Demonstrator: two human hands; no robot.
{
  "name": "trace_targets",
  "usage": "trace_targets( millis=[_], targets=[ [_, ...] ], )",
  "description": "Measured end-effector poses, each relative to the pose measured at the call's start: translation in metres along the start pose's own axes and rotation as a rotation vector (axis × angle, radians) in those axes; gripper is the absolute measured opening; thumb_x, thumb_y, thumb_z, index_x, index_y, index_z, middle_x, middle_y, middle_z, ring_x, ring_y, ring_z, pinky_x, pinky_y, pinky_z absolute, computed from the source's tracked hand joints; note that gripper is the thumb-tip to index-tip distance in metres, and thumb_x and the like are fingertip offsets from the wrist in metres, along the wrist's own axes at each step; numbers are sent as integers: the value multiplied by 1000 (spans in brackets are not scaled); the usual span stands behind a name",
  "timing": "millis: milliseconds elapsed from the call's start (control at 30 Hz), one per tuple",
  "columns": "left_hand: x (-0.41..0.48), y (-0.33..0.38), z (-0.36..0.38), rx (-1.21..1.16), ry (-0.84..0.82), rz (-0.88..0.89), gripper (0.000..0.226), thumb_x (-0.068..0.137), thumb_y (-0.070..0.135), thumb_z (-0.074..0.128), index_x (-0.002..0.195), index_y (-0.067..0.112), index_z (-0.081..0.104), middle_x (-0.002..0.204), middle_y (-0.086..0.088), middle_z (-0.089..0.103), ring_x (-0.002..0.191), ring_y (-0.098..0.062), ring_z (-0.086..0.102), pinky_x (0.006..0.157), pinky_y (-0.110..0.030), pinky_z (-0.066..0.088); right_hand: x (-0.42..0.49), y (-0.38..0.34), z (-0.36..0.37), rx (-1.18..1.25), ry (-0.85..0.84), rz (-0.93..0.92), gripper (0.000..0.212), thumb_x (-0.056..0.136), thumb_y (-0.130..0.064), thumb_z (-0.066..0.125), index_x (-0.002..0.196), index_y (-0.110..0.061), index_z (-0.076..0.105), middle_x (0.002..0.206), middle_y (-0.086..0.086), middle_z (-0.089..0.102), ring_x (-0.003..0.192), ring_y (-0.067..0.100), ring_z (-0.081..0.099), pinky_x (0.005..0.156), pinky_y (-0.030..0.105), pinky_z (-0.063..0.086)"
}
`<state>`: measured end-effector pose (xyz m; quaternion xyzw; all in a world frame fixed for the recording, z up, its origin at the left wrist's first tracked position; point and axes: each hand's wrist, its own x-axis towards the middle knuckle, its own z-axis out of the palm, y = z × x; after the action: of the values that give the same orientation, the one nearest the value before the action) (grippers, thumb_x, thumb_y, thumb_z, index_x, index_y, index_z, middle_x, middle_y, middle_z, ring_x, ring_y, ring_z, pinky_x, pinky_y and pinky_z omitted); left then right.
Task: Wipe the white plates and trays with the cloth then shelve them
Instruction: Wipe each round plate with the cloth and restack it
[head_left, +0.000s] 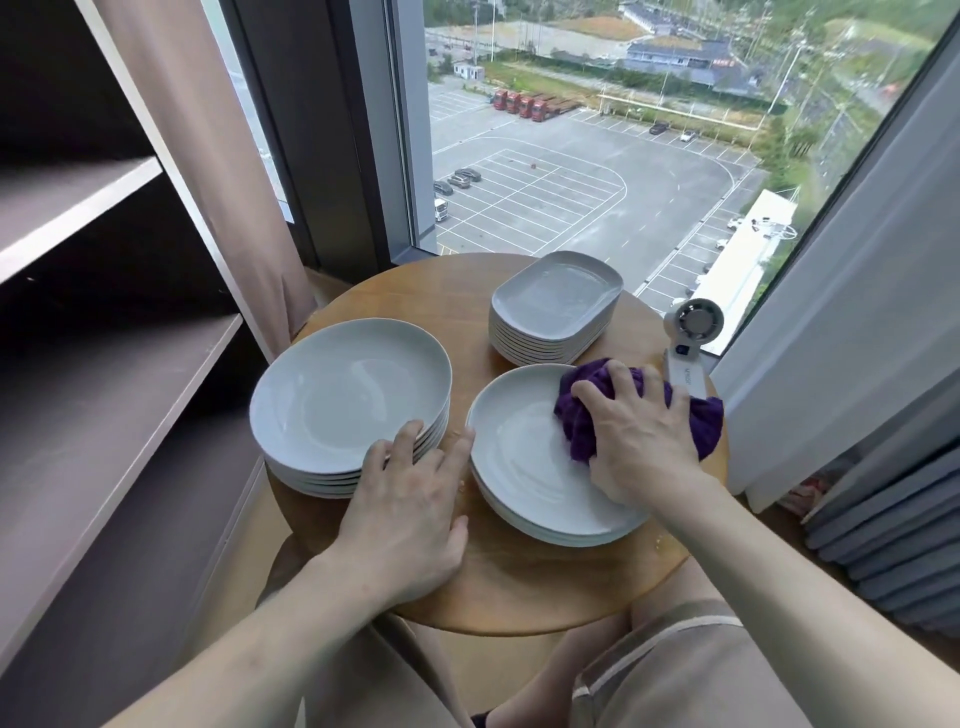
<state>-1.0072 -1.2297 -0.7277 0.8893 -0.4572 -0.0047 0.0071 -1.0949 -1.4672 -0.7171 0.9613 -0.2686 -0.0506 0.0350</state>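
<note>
Three piles of white dishes stand on a small round wooden table (519, 587). A tall stack of round plates (332, 395) is at the left, a shorter stack of round plates (519, 467) at the right front, and a stack of rectangular trays (556, 296) at the back. My right hand (639, 431) grips a purple cloth (582, 410) and presses it onto the top plate of the right stack. My left hand (410, 499) lies flat between the two plate stacks, its fingertips touching the edges of both.
Dark shelves (119, 374) with pale edges fill the left side. A beige curtain (234, 171) hangs beside them. A small white handheld fan (691, 338) lies at the table's right edge. A white curtain (841, 291) and a large window are behind.
</note>
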Motion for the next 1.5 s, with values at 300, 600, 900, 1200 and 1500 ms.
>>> trace_targets(
  millis=[300, 600, 900, 1200, 1500],
  targets=[
    [3, 0, 0, 14, -9, 8, 86, 93, 51, 41, 161, 22, -3, 144, 2, 50, 150, -31, 11, 118, -49, 18, -41, 4, -16, 254, -161, -114, 69, 65, -49, 49, 131, -49, 27, 148, -1, 31, 140, 29, 21, 115, 53, 20],
    [3, 0, 2, 22, 0, 13, 86, 91, 53, 40, 161, 22, 1, 151, 0, 44, 148, -33, 14, 116, -50, 20, -39, -23, -12, 456, -164, -176, 31, 97, -54, 34, 126, -48, 42, 140, -10, 41, 133, 22, 31, 109, 45, 21],
    [2, -2, 1, 16, 3, 24, 84, 95, 53, 40, 162, 25, -3, 171, 9, 5, 150, -29, 9, 119, -47, 18, -11, -52, -3, 506, -74, -245, 68, 82, -49, 52, 147, -49, 31, 153, -13, 35, 139, 23, 30, 114, 47, 23],
    [2, -2, -1, 7, -12, 33, 85, 94, 51, 41, 162, 23, -2, 169, 8, 14, 149, -30, 10, 118, -46, 19, 15, -56, 5, 404, 59, -143, 59, 87, -49, 55, 145, -49, 40, 149, -7, 40, 136, 26, 34, 109, 47, 32],
    [1, -2, -4, -24, -18, 26, 85, 95, 48, 45, 161, 25, -3, 169, 6, 15, 152, -30, 8, 120, -48, 17, 21, -31, 6, 125, 122, 20, 49, 92, -44, 51, 140, -37, 47, 154, 4, 35, 139, 37, 31, 112, 57, 26]
  ],
)
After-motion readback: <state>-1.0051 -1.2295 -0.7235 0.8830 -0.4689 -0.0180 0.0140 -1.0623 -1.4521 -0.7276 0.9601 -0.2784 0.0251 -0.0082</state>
